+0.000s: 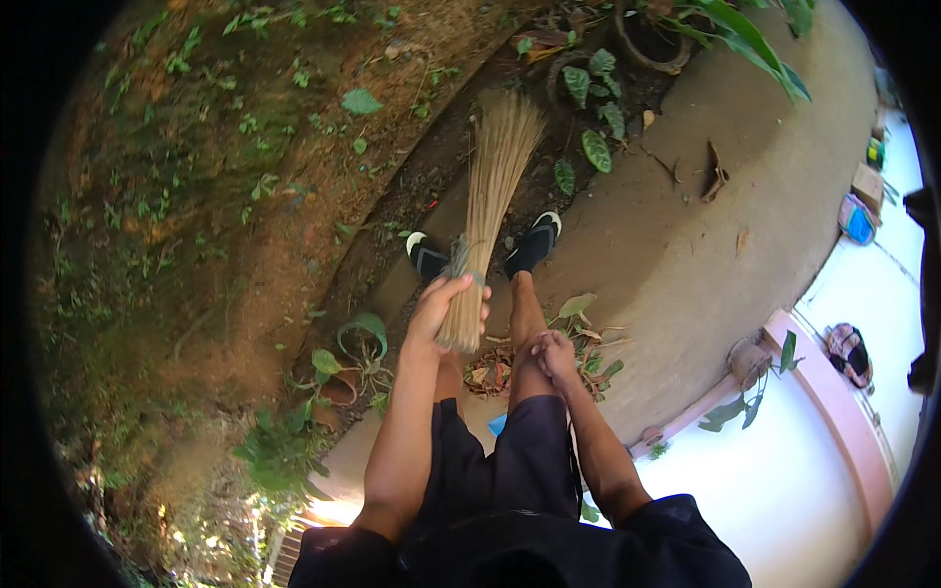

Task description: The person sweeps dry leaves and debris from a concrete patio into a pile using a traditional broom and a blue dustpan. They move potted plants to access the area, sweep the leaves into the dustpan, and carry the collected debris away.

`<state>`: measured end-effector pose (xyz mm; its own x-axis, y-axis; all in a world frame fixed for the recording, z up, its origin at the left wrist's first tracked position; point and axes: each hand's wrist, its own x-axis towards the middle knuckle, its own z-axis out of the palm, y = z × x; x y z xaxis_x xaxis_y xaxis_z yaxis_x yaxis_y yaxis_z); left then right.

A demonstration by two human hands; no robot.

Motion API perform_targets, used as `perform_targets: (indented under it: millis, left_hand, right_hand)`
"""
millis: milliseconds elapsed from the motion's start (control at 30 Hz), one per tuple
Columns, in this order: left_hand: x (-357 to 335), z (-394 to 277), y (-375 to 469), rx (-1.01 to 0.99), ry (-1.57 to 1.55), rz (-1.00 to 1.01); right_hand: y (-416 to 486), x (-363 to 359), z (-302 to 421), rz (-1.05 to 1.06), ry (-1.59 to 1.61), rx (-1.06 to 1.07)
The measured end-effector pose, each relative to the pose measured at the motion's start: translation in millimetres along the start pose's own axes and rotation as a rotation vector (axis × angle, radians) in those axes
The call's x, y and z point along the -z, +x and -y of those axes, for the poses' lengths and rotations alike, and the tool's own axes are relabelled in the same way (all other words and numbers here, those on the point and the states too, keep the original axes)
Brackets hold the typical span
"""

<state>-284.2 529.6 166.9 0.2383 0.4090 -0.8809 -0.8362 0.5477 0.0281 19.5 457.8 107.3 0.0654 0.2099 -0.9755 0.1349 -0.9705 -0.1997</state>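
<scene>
A stick broom of thin tan ribs (pixel 500 173) is in my left hand (pixel 435 309), gripped around its bound handle end. Its bristles fan out ahead of me, their tips over the dark soil strip beside leafy plants. My right hand (pixel 553 354) rests on my right knee, fingers curled in and holding nothing. Below that knee lies a heap of dry brown and green leaves (pixel 489 373), partly hidden by my leg. Part of a blue object (pixel 498 424) shows between my thighs; its kind is unclear.
An earth bank with weeds (pixel 184 220) rises on the left. Potted plants (pixel 340 388) stand near my left side. Ahead are striped-leaf plants (pixel 599 92). A curled dry leaf (pixel 713 173) lies on the concrete path (pixel 684 272). A pink ledge (pixel 831 411) edges the right.
</scene>
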Motion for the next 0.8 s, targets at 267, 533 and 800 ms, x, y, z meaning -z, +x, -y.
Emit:
perform_targets:
  millis: [267,533,800]
  left_hand:
    - [22,-21,-63,0.029,0.313,-0.362]
    - [34,71,-69,-0.036,0.263,-0.716]
    - [-20,179,21,-0.196,0.046,-0.813]
  right_hand:
    - [86,71,201,-0.131,0.15,0.324]
    - [360,150,389,-0.333,-0.559,0.503]
    - [489,96,445,-0.181,-0.214,0.193]
